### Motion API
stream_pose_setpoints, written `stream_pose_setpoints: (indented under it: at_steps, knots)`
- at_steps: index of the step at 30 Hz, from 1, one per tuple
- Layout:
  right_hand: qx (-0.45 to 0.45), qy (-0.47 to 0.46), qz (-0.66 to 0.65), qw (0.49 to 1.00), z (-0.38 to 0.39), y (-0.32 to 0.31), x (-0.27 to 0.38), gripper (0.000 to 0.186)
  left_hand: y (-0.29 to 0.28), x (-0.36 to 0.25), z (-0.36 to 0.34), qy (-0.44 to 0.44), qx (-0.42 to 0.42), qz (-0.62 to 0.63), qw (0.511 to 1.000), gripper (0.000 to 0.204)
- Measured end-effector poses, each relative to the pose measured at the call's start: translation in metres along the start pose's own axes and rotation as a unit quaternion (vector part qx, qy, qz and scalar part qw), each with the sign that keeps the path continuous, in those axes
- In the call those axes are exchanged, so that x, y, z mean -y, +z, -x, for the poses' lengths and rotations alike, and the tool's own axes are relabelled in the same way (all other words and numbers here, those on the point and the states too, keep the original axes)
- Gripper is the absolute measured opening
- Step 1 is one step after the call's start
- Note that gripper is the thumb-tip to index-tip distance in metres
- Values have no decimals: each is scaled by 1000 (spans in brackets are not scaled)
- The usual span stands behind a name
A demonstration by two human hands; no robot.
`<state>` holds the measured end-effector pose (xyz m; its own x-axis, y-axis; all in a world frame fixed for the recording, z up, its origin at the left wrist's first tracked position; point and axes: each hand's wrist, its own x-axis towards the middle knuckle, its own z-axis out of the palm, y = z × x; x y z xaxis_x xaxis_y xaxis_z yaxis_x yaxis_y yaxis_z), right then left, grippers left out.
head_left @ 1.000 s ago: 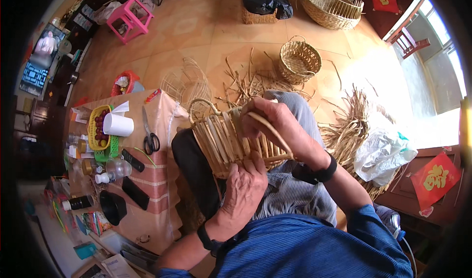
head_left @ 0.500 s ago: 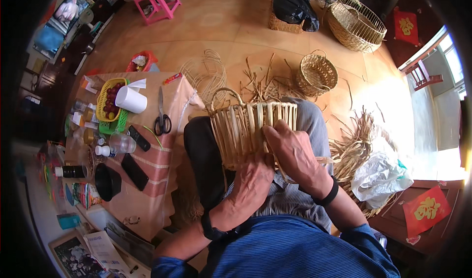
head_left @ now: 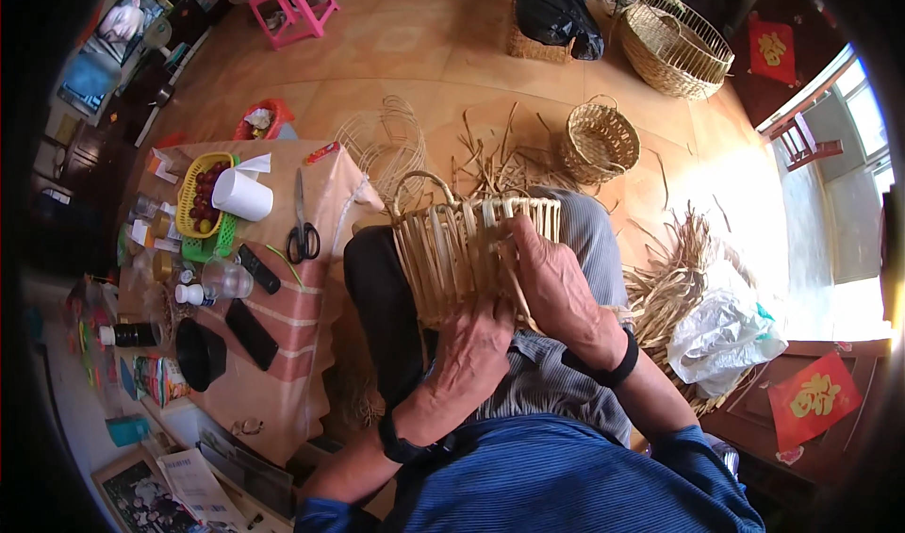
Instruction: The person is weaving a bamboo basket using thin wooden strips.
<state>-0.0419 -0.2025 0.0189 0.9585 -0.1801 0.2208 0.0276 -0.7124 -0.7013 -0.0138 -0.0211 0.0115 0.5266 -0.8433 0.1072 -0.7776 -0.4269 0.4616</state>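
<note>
Two hands work one half-woven basket (head_left: 462, 250), which rests on the person's lap, its open frame of upright splints facing up and a looped handle arching over the far rim. To the left of the grip stands a low table (head_left: 283, 382) covered in a striped cloth, carrying scissors (head_left: 302, 236), a white cup (head_left: 240, 195), a yellow tray of fruit (head_left: 203, 194), remote controls and small bottles, all well apart from the work.

The left hand (head_left: 476, 354) is closed around the basket's near lower edge, thumb and fingers clamping the woven base so the frame stays put. Just beside it, the right hand (head_left: 556, 283) lies across the right side wall, fingers curled over the uprights and pinching what looks like a thin weaving strand (head_left: 521, 297) that runs down past the palm; the exact pinch is hidden by the knuckles.

The step in hand seems to be weaving the side wall, threading a strand in and out of the uprights. The next move likely calls for the left hand to hold firm or turn the basket while the right pulls the strand snug behind the next upright without bending it.

Right of the grip, loose bamboo strips (head_left: 674, 278) and a white plastic bag (head_left: 721, 330) lie on the floor; beyond, a small finished basket (head_left: 599, 142).
</note>
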Motion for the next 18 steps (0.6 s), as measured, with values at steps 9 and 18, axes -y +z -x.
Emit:
stream_pose_setpoints:
  at_steps: [9,18]
  knots:
    - [45,-5,6,999,14,-1,0,36,0,3,2,0,7,-4,1000,36]
    - [66,-15,61,996,29,-5,10,34,1,3,6,32,-14,34,999,38]
